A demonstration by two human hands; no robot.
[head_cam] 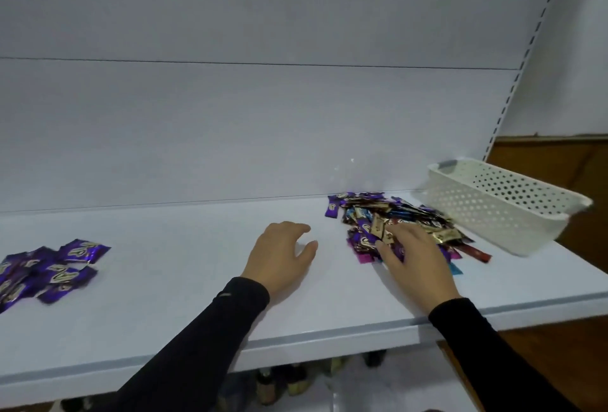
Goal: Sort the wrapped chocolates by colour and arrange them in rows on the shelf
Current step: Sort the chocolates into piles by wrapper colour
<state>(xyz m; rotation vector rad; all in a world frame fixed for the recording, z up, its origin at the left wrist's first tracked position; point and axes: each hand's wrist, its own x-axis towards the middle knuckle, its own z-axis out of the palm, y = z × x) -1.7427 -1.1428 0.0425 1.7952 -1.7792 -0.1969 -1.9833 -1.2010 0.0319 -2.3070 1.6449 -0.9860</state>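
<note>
Purple chocolates [49, 271]; white perforated basket [500, 204]; black sleeves [210, 339]

Shiny wrappers on a matt painted shelf, that's pretty much your whole view.

Your shelf [184, 280] looks like smooth painted metal, matt pale, same finish as the back panel [263, 121]. The purple chocolates [49, 270] wear glossy foil-like wrappers that catch the light, and the mixed pile [391, 224] is equally shiny, with gold, blue and red film in it. The basket [500, 204] is cream plastic, perforated, dull sheen. Your sleeves [204, 339] look like soft matt black cloth. Brown wood-look panel [559, 164] on the right.
</note>
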